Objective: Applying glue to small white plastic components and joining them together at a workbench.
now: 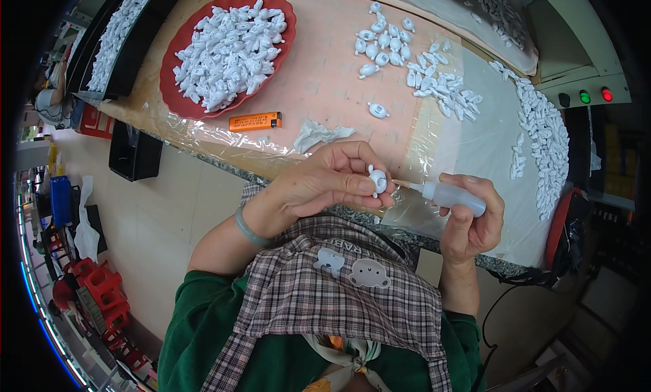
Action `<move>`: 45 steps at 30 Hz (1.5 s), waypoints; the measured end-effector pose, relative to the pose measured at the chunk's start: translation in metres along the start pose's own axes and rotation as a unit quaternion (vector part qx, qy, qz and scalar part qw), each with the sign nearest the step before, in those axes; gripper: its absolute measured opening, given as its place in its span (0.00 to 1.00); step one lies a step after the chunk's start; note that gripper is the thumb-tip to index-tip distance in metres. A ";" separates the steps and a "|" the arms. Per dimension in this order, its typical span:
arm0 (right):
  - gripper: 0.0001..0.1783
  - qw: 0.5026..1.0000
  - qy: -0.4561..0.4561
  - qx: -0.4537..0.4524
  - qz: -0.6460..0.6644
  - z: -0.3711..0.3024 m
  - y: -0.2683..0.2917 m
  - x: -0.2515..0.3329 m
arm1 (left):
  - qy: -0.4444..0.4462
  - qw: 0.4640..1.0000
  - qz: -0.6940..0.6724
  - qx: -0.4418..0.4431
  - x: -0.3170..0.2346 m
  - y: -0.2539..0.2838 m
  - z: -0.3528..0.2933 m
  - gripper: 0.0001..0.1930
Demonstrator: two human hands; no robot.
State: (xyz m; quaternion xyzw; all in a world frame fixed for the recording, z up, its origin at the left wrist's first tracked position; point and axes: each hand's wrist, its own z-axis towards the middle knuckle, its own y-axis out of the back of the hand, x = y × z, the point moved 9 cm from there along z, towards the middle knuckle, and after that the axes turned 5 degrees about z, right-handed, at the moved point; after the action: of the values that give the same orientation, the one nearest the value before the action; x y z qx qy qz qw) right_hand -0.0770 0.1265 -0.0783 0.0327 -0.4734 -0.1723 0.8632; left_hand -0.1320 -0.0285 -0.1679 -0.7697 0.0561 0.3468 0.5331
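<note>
My left hand (324, 180) pinches a small white plastic figure (378, 181) between thumb and fingers, just above the table's near edge. My right hand (472, 219) grips a small translucent squeeze bottle (453, 195) whose thin nozzle tip touches the figure's right side. A green bangle sits on my left wrist.
A red bowl (178, 97) heaped with white figures stands at the far left. Loose figures (383, 41) lie in groups on the plastic-covered table (319, 80), with one alone (378, 110). An orange lighter (254, 121) and a crumpled tissue (319, 134) lie near the edge. A long pile of figures (542, 134) runs along the right.
</note>
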 end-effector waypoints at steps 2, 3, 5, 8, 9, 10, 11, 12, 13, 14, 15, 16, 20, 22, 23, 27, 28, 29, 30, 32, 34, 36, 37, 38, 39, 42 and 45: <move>0.20 1.000 0.013 0.001 -0.018 0.000 0.000 0.004 | 0.003 1.000 -0.002 -0.010 0.000 0.003 -0.001 0.08; 0.20 0.999 0.022 0.011 -0.036 0.001 -0.001 0.007 | -0.001 1.000 -0.009 -0.010 0.000 0.003 -0.001 0.08; 0.20 0.998 0.032 0.021 -0.054 0.003 -0.003 0.010 | -0.004 1.000 -0.002 -0.026 -0.001 0.006 -0.001 0.08; 0.19 0.991 0.081 0.033 -0.097 0.005 -0.007 0.019 | -0.013 0.999 0.008 -0.044 -0.002 0.010 0.000 0.08; 0.19 0.990 0.084 0.041 -0.105 0.005 -0.009 0.021 | -0.017 0.998 0.011 -0.052 -0.003 0.012 0.000 0.08; 0.19 0.988 0.092 0.051 -0.116 0.005 -0.011 0.023 | -0.018 0.998 0.011 -0.052 -0.003 0.012 0.000 0.08; 0.19 0.989 0.088 0.049 -0.113 0.005 -0.011 0.023 | -0.019 0.998 0.011 -0.061 -0.002 0.013 0.000 0.09; 0.19 0.987 0.089 0.055 -0.120 0.005 -0.012 0.024 | -0.021 0.997 0.010 -0.069 -0.002 0.014 0.000 0.10; 0.19 0.985 0.092 0.063 -0.131 0.005 -0.013 0.025 | -0.021 0.997 0.010 -0.070 -0.002 0.015 0.000 0.10; 0.19 0.986 0.089 0.061 -0.127 0.006 -0.013 0.025 | -0.023 0.997 0.016 -0.070 -0.003 0.015 0.000 0.10; 0.19 0.986 0.090 0.062 -0.128 0.006 -0.013 0.025 | -0.025 0.997 0.022 -0.070 -0.003 0.015 0.000 0.10; 0.19 0.985 0.095 0.063 -0.133 0.006 -0.014 0.026 | -0.025 0.997 0.022 -0.070 -0.003 0.015 0.001 0.10; 0.18 0.986 0.088 0.061 -0.125 0.006 -0.014 0.024 | -0.027 0.996 0.023 -0.080 -0.003 0.018 0.000 0.10; 0.18 0.987 0.092 0.054 -0.120 0.005 -0.013 0.021 | -0.024 0.996 0.033 -0.083 -0.003 0.019 0.000 0.10; 0.18 0.988 0.091 0.050 -0.115 0.005 -0.012 0.019 | -0.027 0.996 0.029 -0.079 -0.003 0.018 0.001 0.10; 0.18 0.999 0.025 0.016 -0.025 0.005 -0.007 -0.001 | -0.034 0.996 0.026 -0.075 -0.004 0.019 0.001 0.10; 0.18 0.999 -0.025 -0.012 0.046 0.005 -0.003 -0.012 | -0.031 0.996 0.029 -0.078 -0.004 0.020 0.001 0.10; 0.18 0.999 -0.022 -0.014 0.043 0.006 -0.003 -0.013 | -0.028 0.996 0.023 -0.084 -0.003 0.022 0.000 0.10; 0.18 0.987 -0.073 -0.053 0.131 0.007 0.003 -0.027 | -0.026 0.996 0.014 -0.083 -0.003 0.022 0.001 0.09; 0.21 0.948 -0.172 -0.114 0.243 0.005 0.011 -0.052 | -0.026 0.996 0.025 -0.085 -0.005 0.022 0.001 0.10; 0.21 0.950 -0.188 -0.109 0.224 0.012 0.017 -0.061 | -0.031 0.995 0.029 -0.088 -0.006 0.022 0.000 0.10; 0.21 0.928 -0.258 -0.112 0.243 0.009 0.020 -0.078 | -0.027 0.995 0.034 -0.088 -0.007 0.022 0.001 0.10; 0.21 0.928 -0.261 -0.121 0.235 0.011 0.025 -0.083 | -0.033 0.995 0.034 -0.082 -0.008 0.020 0.001 0.10; 0.20 0.918 -0.297 -0.109 0.240 0.010 0.023 -0.092 | -0.029 0.995 0.037 -0.087 -0.007 0.021 0.001 0.10; 0.20 0.903 -0.336 -0.097 0.251 0.008 0.021 -0.102 | -0.024 0.995 0.034 -0.088 -0.006 0.021 0.000 0.11; 0.21 0.924 -0.329 -0.062 0.185 0.016 0.024 -0.114 | -0.021 0.996 0.028 -0.086 -0.006 0.021 0.001 0.12; 0.17 0.949 -0.281 0.019 -0.142 0.033 0.029 -0.119 | -0.022 0.996 0.029 -0.081 -0.005 0.021 0.001 0.13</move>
State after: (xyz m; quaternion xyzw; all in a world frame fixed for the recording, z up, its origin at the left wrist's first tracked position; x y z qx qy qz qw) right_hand -0.1555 0.1963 -0.1494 0.0661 -0.6900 -0.2866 0.6613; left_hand -0.1455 -0.0384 -0.1813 -0.8006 0.0384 0.3825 0.4596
